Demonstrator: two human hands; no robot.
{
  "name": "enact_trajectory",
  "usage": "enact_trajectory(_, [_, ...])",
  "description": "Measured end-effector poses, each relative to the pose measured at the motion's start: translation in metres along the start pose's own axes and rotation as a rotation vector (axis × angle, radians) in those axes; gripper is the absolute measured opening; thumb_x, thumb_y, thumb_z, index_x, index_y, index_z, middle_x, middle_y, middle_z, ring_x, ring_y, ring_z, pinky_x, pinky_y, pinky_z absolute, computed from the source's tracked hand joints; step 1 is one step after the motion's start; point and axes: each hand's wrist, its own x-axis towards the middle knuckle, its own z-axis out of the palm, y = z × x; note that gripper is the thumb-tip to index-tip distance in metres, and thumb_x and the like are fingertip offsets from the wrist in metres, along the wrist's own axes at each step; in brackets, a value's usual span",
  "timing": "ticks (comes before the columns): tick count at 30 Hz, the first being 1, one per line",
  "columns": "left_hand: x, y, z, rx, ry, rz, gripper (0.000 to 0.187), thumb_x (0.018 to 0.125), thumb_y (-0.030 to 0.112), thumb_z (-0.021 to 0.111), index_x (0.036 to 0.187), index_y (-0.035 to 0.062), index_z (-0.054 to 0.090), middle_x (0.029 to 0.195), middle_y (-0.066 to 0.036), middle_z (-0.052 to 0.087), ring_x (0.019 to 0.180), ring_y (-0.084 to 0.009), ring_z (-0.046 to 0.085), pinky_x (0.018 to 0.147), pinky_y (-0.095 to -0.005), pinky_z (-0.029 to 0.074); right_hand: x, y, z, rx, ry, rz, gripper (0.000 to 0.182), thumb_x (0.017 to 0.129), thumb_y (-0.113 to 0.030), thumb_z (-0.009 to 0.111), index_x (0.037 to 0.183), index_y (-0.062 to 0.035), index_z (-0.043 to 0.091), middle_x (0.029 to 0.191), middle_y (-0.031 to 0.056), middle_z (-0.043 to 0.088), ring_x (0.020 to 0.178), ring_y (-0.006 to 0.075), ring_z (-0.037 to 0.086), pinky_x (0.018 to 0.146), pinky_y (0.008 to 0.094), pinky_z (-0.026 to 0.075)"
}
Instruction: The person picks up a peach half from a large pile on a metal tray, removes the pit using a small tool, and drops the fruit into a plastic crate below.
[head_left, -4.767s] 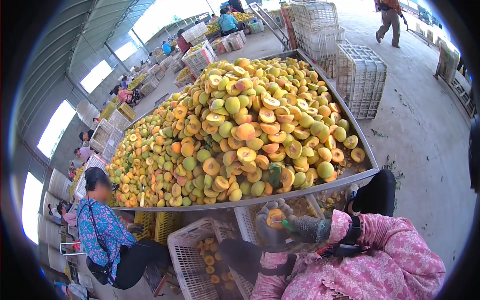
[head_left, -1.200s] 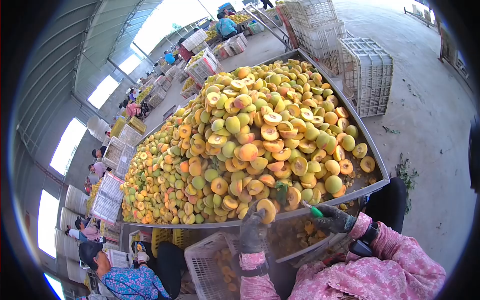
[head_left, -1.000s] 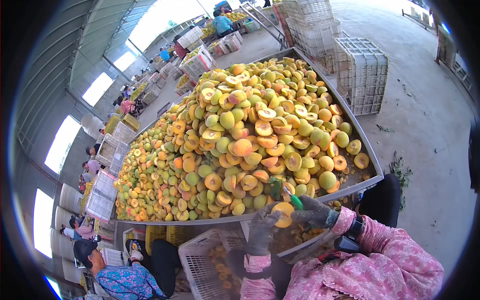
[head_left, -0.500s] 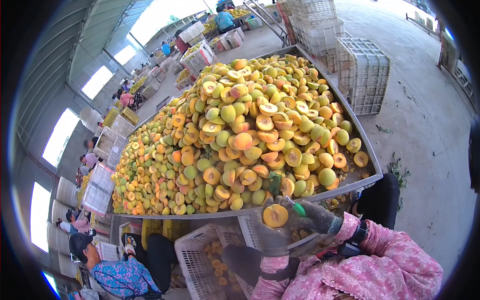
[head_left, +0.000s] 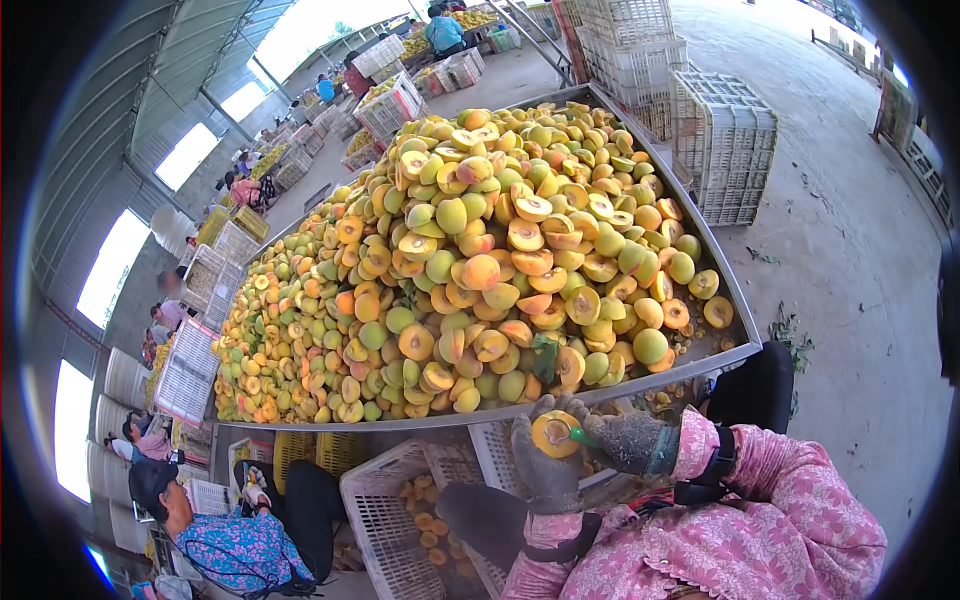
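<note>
My left hand (head_left: 546, 478), in a grey glove, is closed around a peach half (head_left: 553, 428) with its cut face turned up. From the right, my gloved right hand (head_left: 632, 442) grips a small green-handled tool (head_left: 582, 437). The tool's front end meets the cut face at the pit, and its metal tip is hidden there. Just beyond both hands rises a large heap of halved peaches (head_left: 480, 270), yellow, green and orange, on a metal-rimmed table (head_left: 640, 388).
Below my hands stands a white crate (head_left: 385, 505) with peach halves inside. Yellow crates (head_left: 293, 455) sit left of it, near a co-worker in a blue flowered shirt (head_left: 240, 545). Stacked white crates (head_left: 725, 150) stand beyond the table's right side.
My right hand has moved left and brought the tool from beside the peach half onto its cut face. The left hand still holds the half. The view has shifted slightly.
</note>
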Motion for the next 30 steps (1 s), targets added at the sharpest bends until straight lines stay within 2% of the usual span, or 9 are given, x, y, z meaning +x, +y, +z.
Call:
enact_trajectory(2, [0.001,0.001,0.0,0.024,0.009,-0.002,0.033,0.082,-0.004,0.055,0.111,-0.0086,0.041,0.104,-0.022,0.056,0.098,-0.0265,0.058,0.087,-0.0354,0.05,-0.001,0.008,0.008,0.14,0.048,-0.08,0.051,0.088,-0.011,0.033,0.134,0.0092,0.02,0.134,0.0242,0.036,0.104,0.0238,0.056,0.092,0.0372,0.041])
enact_trajectory(5, [0.001,0.001,-0.001,-0.111,-0.01,-0.039,0.028,0.083,-0.003,0.053,0.109,-0.0084,0.043,0.103,-0.021,0.057,0.095,-0.0272,0.059,0.086,-0.0352,0.05,-0.002,-0.013,-0.012,-0.279,-0.144,-0.034,0.05,0.088,-0.008,0.032,0.132,0.0124,0.019,0.124,0.0248,0.045,0.097,0.0214,0.058,0.084,0.032,0.046])
enact_trajectory(10, [0.0,0.006,-0.003,0.063,0.01,-0.098,0.042,0.09,0.033,0.042,0.107,-0.0042,0.051,0.109,-0.025,0.056,0.096,-0.0375,0.056,0.087,-0.0463,0.045,0.002,-0.022,-0.014,-0.229,-0.127,0.175,0.056,0.083,-0.013,0.045,0.131,0.0084,0.024,0.078,0.0156,0.061,0.068,0.0292,0.063,0.059,0.0379,0.05])
enact_trajectory(13, [0.003,0.005,-0.015,0.021,0.016,-0.242,0.039,0.091,0.03,0.04,0.105,-0.0052,0.051,0.103,-0.024,0.058,0.093,-0.0363,0.058,0.083,-0.0441,0.049,0.001,-0.016,-0.016,-0.255,-0.304,0.173,0.059,0.08,-0.017,0.049,0.129,0.0064,0.026,0.068,0.0127,0.06,0.062,0.0325,0.062,0.052,0.0408,0.048])
enact_trajectory(22, [0.002,0.012,-0.013,0.314,-0.019,-0.243,0.034,0.092,0.025,0.039,0.102,-0.0051,0.051,0.094,-0.019,0.061,0.078,-0.0272,0.063,0.068,-0.036,0.054,0.001,0.038,0.063,0.055,-0.232,0.181,0.055,0.085,-0.022,0.045,0.126,0.0088,0.026,0.071,0.0182,0.061,0.065,0.0344,0.061,0.052,0.0439,0.046])
enact_trajectory(25, [0.012,0.0,-0.007,0.164,-0.19,-0.198,0.03,0.088,0.029,0.046,0.103,0.0035,0.051,0.084,-0.012,0.058,0.075,-0.026,0.061,0.064,-0.0363,0.053,-0.006,0.003,0.001,0.327,-0.325,0.288,0.044,0.092,-0.039,0.029,0.11,-0.0089,0.055,0.087,0.0137,0.063,0.076,0.0265,0.06,0.082,0.0384,0.042])
enact_trajectory(26, [0.018,-0.008,0.001,0.201,-0.19,-0.208,0.031,0.088,0.03,0.046,0.104,0.0036,0.051,0.084,-0.012,0.058,0.076,-0.026,0.061,0.064,-0.0363,0.053,-0.01,-0.005,0.009,0.242,-0.169,0.336,0.042,0.092,-0.036,0.029,0.105,-0.0081,0.058,0.09,0.0131,0.062,0.082,0.0259,0.059,0.083,0.0359,0.042])
enact_trajectory(27, [0.021,-0.015,0.009,0.241,-0.183,-0.214,0.031,0.088,0.03,0.046,0.104,0.0036,0.051,0.084,-0.012,0.058,0.076,-0.0259,0.06,0.064,-0.0363,0.053,-0.006,0.009,0.013,0.657,-0.296,0.16,0.059,0.083,-0.027,0.056,0.122,0.0128,0.037,0.086,0.0209,0.06,0.084,0.0328,0.058,0.08,0.0403,0.043])
enact_trajectory(30, [0.022,-0.027,0.021,0.317,-0.165,-0.227,0.031,0.088,0.03,0.047,0.105,0.0039,0.051,0.085,-0.012,0.058,0.076,-0.0258,0.06,0.065,-0.0363,0.053,-0.013,0.005,0.013,0.656,-0.182,0.213,0.053,0.084,-0.025,0.055,0.12,0.0095,0.04,0.088,0.018,0.06,0.085,0.0309,0.058,0.08,0.0391,0.043])
